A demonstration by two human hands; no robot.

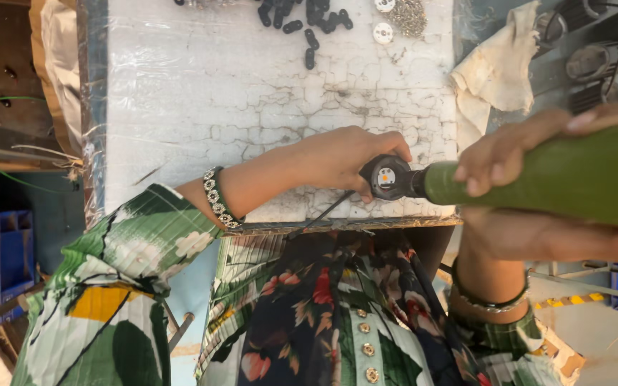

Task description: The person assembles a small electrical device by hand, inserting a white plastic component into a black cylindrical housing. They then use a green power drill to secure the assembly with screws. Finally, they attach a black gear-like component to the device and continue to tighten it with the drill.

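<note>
Left hand (337,161) pinches small round black part (386,177) at cracked white bench (252,86) edge; right hand (531,193) grips green cylindrical driver (559,175), tip seemingly seated; keep it square, press steadily.

My tool (574,179) is green, its round part (388,176) black with an orange dot; my sleeve (109,286) has green and white leaves

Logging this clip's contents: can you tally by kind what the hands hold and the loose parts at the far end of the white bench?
Green cylindrical power tool, in the right hand: 1
Round black part with orange centre, in the left hand: 1
White round discs: 2
Cream cloth rag: 1
Small black sleeves: a heap, too overlapped to count
Total counted: 5
</note>
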